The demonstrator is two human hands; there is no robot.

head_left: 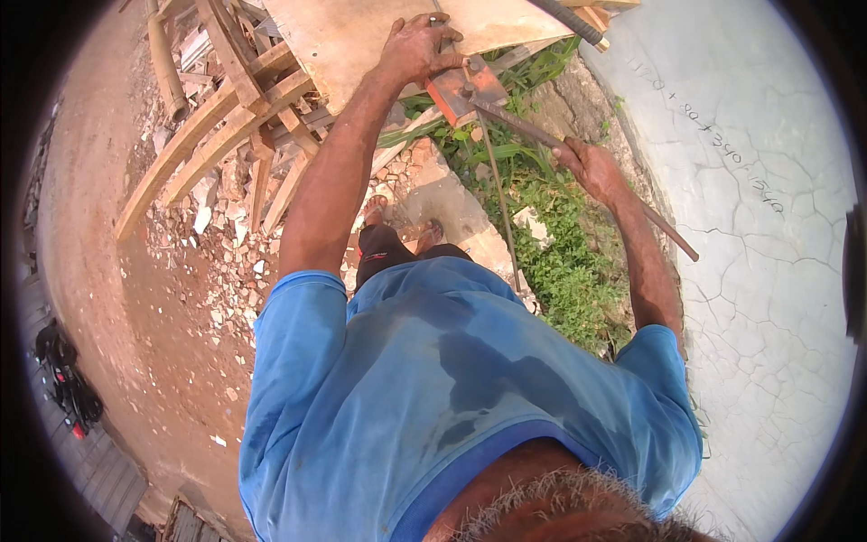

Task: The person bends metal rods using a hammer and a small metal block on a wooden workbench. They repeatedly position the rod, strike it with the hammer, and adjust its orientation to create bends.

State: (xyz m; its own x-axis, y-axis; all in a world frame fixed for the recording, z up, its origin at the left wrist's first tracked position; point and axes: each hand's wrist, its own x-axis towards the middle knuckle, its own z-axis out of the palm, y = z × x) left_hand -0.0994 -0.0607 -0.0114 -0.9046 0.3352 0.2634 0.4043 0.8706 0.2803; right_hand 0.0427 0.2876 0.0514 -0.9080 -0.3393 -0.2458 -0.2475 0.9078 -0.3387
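My right hand [591, 170] is wrapped round a long rusty metal bar [666, 231], which slants from lower right up to an orange metal plate [442, 93]. Stubby pins [467, 89] stand on this plate, and the bar's far end meets one of them. From the plate a thin metal rod [498, 191] runs down toward my body. My left hand [421, 51] rests beside the plate, on the edge of a pale wooden board [348, 41], its fingers curled. Something small and grey shows at its fingertips; what they grip is hidden.
Curved timber pieces [194, 135] and planks lie heaped at the left over broken rubble [237, 271]. Green weeds [578, 280] grow beside a cracked grey wall [750, 298] on the right. A dark ribbed bar [564, 18] sticks in at the top. My feet [429, 235] stand on masonry.
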